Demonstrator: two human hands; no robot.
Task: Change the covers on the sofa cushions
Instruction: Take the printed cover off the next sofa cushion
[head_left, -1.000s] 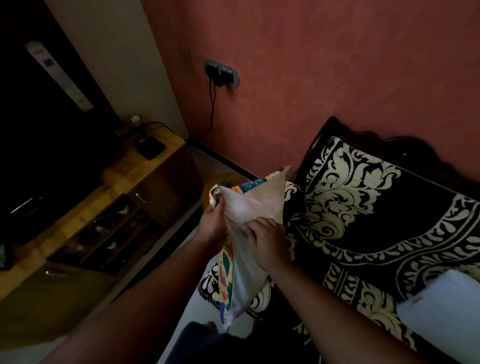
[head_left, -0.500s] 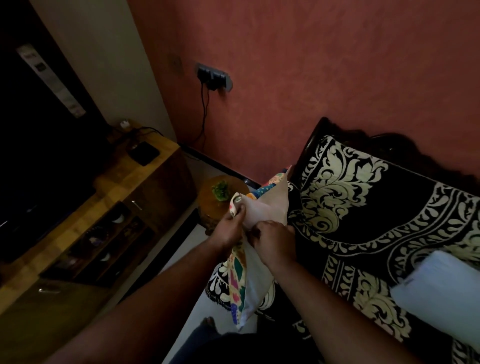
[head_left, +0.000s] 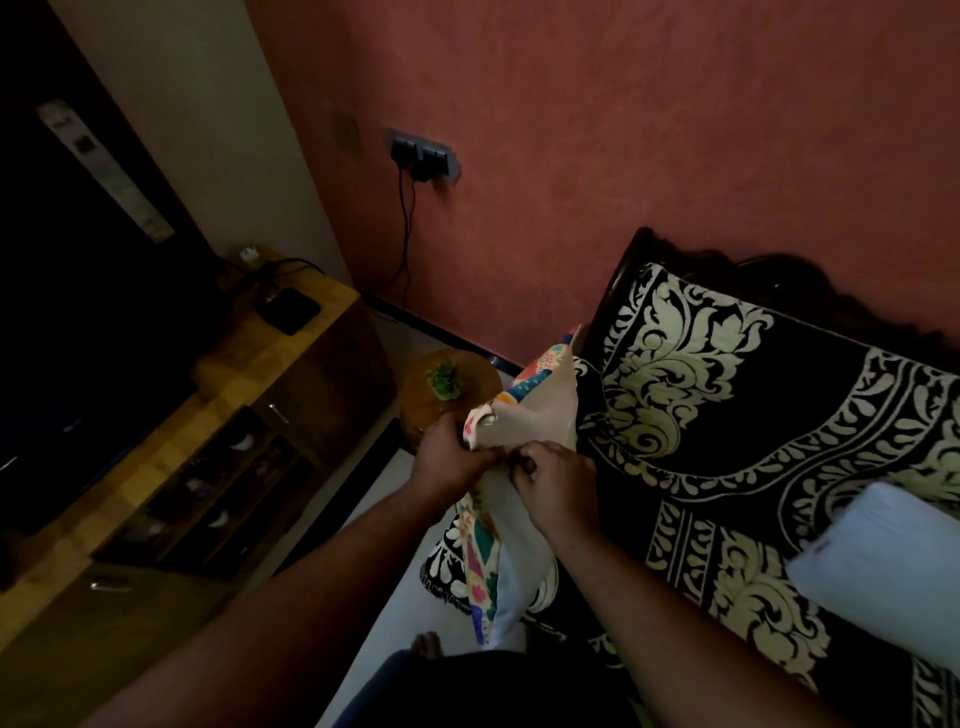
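Gripping a cushion cover (head_left: 540, 415) beside the sofa (head_left: 753, 415).
Left hand (head_left: 447, 457) and right hand (head_left: 558, 488) both pinching its upper edge, held upright over the sofa's front edge.

No legible text, label, brand or number anywhere. A pale strip sticker (head_left: 106, 171) on the dark television (head_left: 78, 322) carries printed marks — too small and dim to read.
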